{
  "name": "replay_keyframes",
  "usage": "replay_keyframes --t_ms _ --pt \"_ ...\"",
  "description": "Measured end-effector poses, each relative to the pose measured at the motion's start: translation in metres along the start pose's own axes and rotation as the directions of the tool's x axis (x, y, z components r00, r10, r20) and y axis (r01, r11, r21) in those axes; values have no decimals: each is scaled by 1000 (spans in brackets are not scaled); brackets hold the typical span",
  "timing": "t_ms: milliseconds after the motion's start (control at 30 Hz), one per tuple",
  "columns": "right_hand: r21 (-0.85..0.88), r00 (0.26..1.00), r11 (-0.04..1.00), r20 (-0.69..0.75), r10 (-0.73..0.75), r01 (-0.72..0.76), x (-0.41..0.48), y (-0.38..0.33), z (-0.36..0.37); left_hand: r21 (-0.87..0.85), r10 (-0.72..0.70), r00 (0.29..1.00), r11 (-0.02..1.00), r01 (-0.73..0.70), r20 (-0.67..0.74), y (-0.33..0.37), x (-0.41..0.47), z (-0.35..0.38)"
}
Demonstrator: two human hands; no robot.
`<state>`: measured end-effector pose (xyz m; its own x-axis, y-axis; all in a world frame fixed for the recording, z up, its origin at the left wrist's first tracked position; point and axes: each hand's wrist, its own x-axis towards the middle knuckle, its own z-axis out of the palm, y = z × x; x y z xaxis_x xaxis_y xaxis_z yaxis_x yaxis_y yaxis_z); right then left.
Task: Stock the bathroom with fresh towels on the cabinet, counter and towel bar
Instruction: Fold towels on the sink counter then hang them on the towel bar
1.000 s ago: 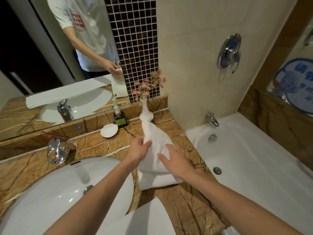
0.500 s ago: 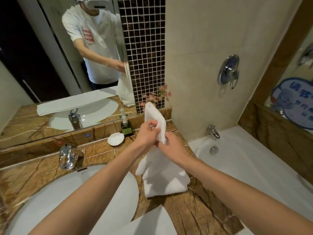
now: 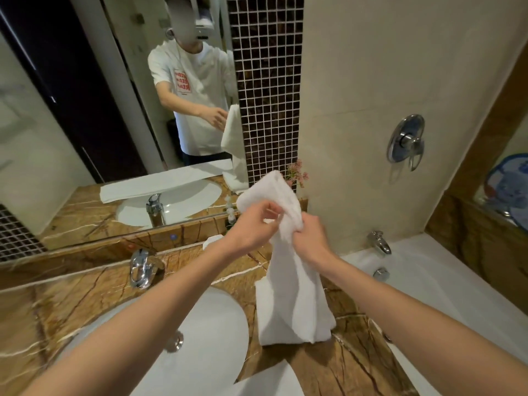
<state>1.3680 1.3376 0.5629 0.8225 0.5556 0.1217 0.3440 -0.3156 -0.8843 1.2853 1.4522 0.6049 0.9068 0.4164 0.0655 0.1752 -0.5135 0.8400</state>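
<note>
A white towel (image 3: 288, 295) hangs lifted above the brown marble counter (image 3: 85, 298), between the sink and the bathtub. Its upper end is bunched and folded over, and its lower edge brushes the counter. My left hand (image 3: 254, 224) pinches the upper part from the left. My right hand (image 3: 310, 234) grips the same bunch from the right, just below the fold. A second white towel (image 3: 268, 378) lies flat at the counter's near edge.
A white sink (image 3: 205, 324) with a chrome tap (image 3: 143, 267) sits left of the towel. The white bathtub (image 3: 445, 295) with its spout (image 3: 378, 241) is on the right. Pink flowers (image 3: 297, 174) and a small white dish (image 3: 211, 241) stand behind. The mirror (image 3: 85, 110) reflects a person.
The towel lay on the counter a second ago. Both hands have gathered its upper end and lifted it, and it now hangs higher with only its lower edge near the counter.
</note>
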Motion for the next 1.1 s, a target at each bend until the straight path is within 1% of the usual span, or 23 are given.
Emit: replay_keyframes --t_ms 67,133,167,200,233,267,300,333,400,467,567,633,733,767,867,967,1033,1100 --pt "-44 999 998 10 -32 33 6 -4 -5 216 110 989 973 -87 -97 0 1 -10" --pt "-123 995 990 86 -58 68 13 -8 -9 437 244 951 888 -141 -191 2 2 -24" --pt "-162 989 982 129 -76 97 16 -9 -11 524 307 932 836 -166 -195 3 3 -31" --pt "-194 981 972 168 -98 130 18 -11 -12 588 347 924 786 -192 -162 5 5 -39" --pt "-218 972 962 201 -119 163 20 -13 -14 625 357 929 749 -220 -100 8 6 -46" --pt "-235 965 954 227 -134 188 20 -14 -16 633 339 940 734 -247 -26 12 7 -53" --pt "-245 959 949 246 -139 200 21 -15 -17 610 305 951 745 -270 49 17 7 -58" --pt "-257 956 943 257 -143 211 21 -16 -18 559 265 957 778 -286 122 20 7 -62" --pt "-271 949 933 272 -161 236 23 -15 -18 438 195 948 850 -292 252 26 6 -64" --pt "-267 944 929 277 -181 256 23 -14 -18 372 89 928 899 -231 361 29 2 -61" --pt "-189 932 943 292 -214 275 21 -13 -18 383 -53 883 912 -148 467 28 -3 -50" --pt "-147 923 947 309 -229 284 19 -11 -17 375 -92 864 920 -116 495 24 -6 -43" --pt "-123 915 947 319 -247 298 16 -5 -13 331 -53 854 933 -143 517 20 -11 -36" --pt "-116 918 950 314 -241 289 14 -2 -12 282 -28 857 949 -138 514 19 -13 -35" --pt "-61 935 972 291 -201 228 13 2 -7 95 -3 870 994 -51 492 19 -20 -33" --pt "-20 940 978 282 -192 206 14 3 -1 -38 30 867 999 -13 498 19 -26 -31" --pt "-16 959 993 262 -110 119 16 4 -1 -102 23 875 994 30 484 17 -29 -30" --pt "-48 971 995 229 -76 89 18 8 -1 -177 -4 888 980 95 459 13 -31 -30"
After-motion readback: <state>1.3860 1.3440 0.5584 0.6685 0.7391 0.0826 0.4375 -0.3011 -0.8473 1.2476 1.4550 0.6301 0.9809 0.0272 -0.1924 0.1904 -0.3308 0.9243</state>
